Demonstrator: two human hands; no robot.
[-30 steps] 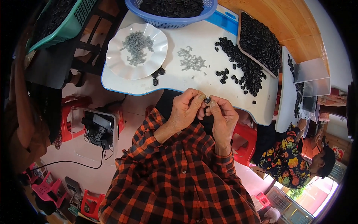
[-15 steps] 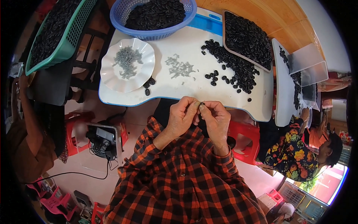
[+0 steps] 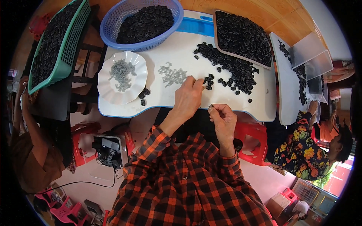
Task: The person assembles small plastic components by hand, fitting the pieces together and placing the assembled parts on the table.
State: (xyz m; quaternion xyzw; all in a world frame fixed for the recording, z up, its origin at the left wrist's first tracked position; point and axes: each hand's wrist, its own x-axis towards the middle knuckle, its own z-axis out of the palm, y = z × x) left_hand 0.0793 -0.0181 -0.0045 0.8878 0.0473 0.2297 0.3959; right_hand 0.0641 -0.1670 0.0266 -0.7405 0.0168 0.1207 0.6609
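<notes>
My left hand (image 3: 187, 97) reaches over the front of the white table (image 3: 151, 94), palm down and fingers bent together. Its fingertips are hidden, and whether they pinch anything does not show. Just beside them lies a small group of black oval pieces (image 3: 209, 80). My right hand (image 3: 224, 123) is closed at the table's front edge. Thumb and forefinger pinch a small black oval piece (image 3: 210, 106), mostly covered by the fingers. Loose grey pins (image 3: 171, 74) lie to the left of my left hand. More grey pins (image 3: 122, 73) fill the middle of a white scalloped plate (image 3: 107, 88).
A blue basket (image 3: 141, 46) and a tray (image 3: 241, 35) of black pieces stand at the back. Loose black pieces (image 3: 241, 77) spread before the tray. Left is a green basket (image 3: 66, 56). People sit at both sides; red stools (image 3: 252, 143) flank me.
My hands, which were together in front of the table edge, have separated. The left has moved forward over the table toward the black pieces; the right stays near the edge. The view has shifted slightly.
</notes>
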